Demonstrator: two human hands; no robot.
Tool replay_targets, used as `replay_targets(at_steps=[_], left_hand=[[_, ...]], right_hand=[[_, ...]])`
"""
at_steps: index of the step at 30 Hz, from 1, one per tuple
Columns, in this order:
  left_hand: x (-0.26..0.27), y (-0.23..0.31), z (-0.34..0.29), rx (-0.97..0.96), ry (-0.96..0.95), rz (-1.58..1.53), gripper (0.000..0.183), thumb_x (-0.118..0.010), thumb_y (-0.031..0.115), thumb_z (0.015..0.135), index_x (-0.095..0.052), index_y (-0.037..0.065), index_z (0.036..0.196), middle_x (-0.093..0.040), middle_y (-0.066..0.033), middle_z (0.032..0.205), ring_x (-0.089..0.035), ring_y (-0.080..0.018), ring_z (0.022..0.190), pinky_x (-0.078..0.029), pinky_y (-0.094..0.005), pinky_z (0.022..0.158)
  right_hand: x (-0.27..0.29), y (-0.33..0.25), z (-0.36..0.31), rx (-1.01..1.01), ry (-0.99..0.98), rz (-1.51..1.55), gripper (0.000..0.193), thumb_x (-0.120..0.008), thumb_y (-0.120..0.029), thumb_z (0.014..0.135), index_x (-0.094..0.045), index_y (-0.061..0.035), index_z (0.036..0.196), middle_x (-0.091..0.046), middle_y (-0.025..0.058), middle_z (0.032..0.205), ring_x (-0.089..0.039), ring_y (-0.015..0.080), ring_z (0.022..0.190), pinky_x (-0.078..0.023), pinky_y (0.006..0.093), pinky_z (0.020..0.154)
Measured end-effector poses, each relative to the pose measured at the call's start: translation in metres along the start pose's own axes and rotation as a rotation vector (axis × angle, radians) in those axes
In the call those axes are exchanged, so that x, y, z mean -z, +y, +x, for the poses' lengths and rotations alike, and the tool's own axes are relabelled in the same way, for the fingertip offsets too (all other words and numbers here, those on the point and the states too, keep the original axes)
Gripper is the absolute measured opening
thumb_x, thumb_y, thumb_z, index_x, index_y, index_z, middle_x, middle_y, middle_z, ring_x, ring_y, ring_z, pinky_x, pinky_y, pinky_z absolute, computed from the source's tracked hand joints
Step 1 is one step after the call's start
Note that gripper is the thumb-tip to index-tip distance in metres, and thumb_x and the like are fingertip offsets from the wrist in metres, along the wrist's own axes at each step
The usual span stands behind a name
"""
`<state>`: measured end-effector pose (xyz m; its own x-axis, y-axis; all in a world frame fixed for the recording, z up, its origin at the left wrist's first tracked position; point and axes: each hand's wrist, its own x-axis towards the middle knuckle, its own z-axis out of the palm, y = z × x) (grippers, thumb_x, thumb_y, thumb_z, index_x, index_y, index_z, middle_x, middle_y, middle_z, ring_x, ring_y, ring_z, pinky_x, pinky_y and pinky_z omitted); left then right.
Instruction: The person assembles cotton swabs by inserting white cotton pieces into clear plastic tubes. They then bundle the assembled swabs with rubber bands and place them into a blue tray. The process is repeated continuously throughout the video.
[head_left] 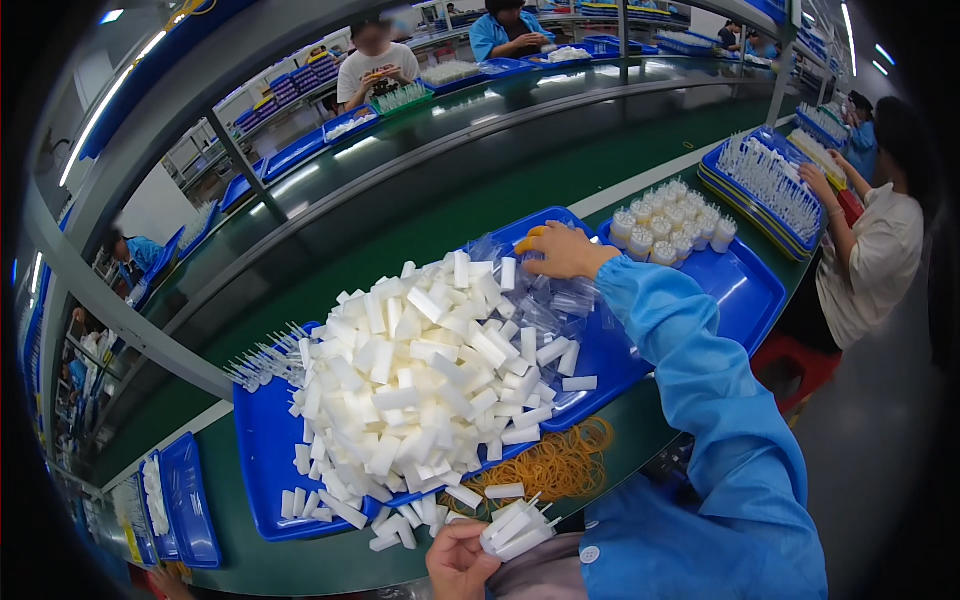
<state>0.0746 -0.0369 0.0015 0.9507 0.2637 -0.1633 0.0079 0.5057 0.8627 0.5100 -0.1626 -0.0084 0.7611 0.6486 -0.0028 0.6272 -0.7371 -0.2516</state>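
Note:
My left hand (462,562) is closed on a small bundle of white foam-like blocks (518,530) with thin white prongs sticking out. My right hand (562,250), in a blue sleeve with orange finger covers, reaches over a pile of clear plastic pieces (555,300). Its fingers look apart and touch the pile's far side; the fingertips are partly hidden. Between the hands rises a large heap of white blocks (400,370) on a blue tray (265,480). Tan rubber bands (560,460) lie by the tray's near edge, close to the bundle.
Upright finished-looking white bundles (665,225) stand on another blue tray (750,280) to the right. Stacked trays (765,185) of pronged pieces sit beyond, where a co-worker (870,230) stands. Pronged pieces (270,360) lie at the left. A metal post (130,310) slants past the green bench.

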Motion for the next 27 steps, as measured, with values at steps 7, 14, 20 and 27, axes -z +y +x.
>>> replay_targets(at_steps=[7, 14, 20, 27], left_hand=[[-0.005, -0.001, -0.004, -0.057, -0.012, 0.017, 0.028, -0.057, -0.008, 0.078, -0.052, -0.001, 0.105, -0.058, -0.0088, 0.101, -0.058, -0.0156, 0.093, -0.047, -0.0294, 0.084], [-0.003, -0.003, -0.007, -0.036, 0.002, 0.022, 0.027, -0.058, -0.007, 0.078, -0.052, -0.001, 0.103, -0.058, -0.0086, 0.1, -0.058, -0.0148, 0.092, -0.047, -0.028, 0.082], [-0.004, -0.003, -0.004, -0.04, -0.003, 0.021, 0.026, -0.058, -0.006, 0.078, -0.052, -0.001, 0.103, -0.058, -0.0081, 0.098, -0.057, -0.0141, 0.089, -0.047, -0.0274, 0.08], [-0.001, -0.004, 0.001, -0.036, -0.027, 0.024, 0.028, -0.057, -0.008, 0.077, -0.053, -0.001, 0.104, -0.057, -0.008, 0.1, -0.057, -0.0144, 0.092, -0.047, -0.0277, 0.081]], right_hand=[[0.011, 0.012, -0.036, 0.141, 0.042, -0.032, 0.033, -0.067, -0.016, 0.073, -0.064, -0.0137, 0.107, -0.061, 0.0109, 0.106, -0.054, 0.0304, 0.105, -0.043, 0.0398, 0.09], [0.027, 0.011, -0.07, 0.193, 0.022, -0.044, 0.029, -0.06, -0.003, 0.074, -0.066, -0.0105, 0.102, -0.065, 0.0133, 0.093, -0.061, 0.0301, 0.088, -0.048, 0.0386, 0.079], [0.031, 0.001, -0.114, 0.102, 0.068, 0.114, 0.029, -0.056, 0.0, 0.077, -0.065, -0.0068, 0.103, -0.064, 0.0145, 0.092, -0.061, 0.032, 0.088, -0.048, 0.0391, 0.079], [0.03, -0.012, -0.165, 0.138, 0.288, 0.179, 0.031, -0.052, 0.003, 0.08, -0.061, -0.0061, 0.109, -0.062, 0.0152, 0.101, -0.059, 0.0317, 0.092, -0.047, 0.0382, 0.08]])
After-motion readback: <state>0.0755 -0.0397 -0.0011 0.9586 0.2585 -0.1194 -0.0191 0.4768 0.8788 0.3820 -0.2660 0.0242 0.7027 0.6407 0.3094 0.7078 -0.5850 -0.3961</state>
